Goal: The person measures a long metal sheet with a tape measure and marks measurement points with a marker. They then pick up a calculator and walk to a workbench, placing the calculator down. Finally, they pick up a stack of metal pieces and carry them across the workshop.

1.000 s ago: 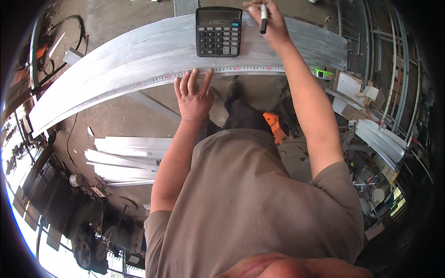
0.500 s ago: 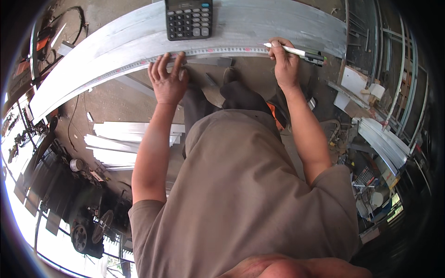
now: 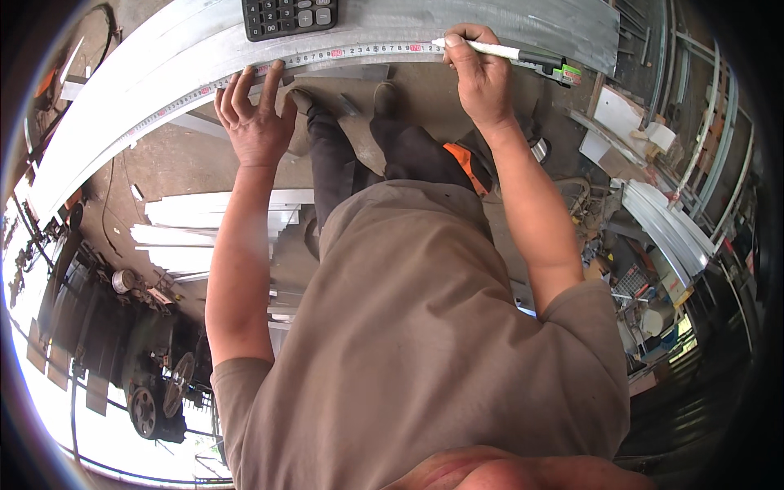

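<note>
Grey sheet metal (image 3: 163, 57) arcs across the top of the frame, a black calculator (image 3: 287, 16) lying on it at upper centre. Along its near edge runs a tape measure (image 3: 343, 54). The left hand (image 3: 255, 122) presses the tape with spread fingers; the right hand (image 3: 482, 77), upper right, grips a white marker (image 3: 498, 51) on it.

- Sheet metal (image 3: 163, 57), across the top of the frame: bare grey metal, smooth, dull sheen with faint streaks.
- Tape measure blade (image 3: 343, 54), along the sheet's near edge: thin pale metal, printed, slightly glossy.
- Calculator (image 3: 287, 15), top centre: black matt plastic, smooth keys.
- Marker (image 3: 502, 51), upper right: white glossy plastic barrel, dark cap.
- Shirt (image 3: 425, 327), centre: matt brown-grey cloth.
- Floor (image 3: 163, 163), left: rough, dusty concrete.
</note>
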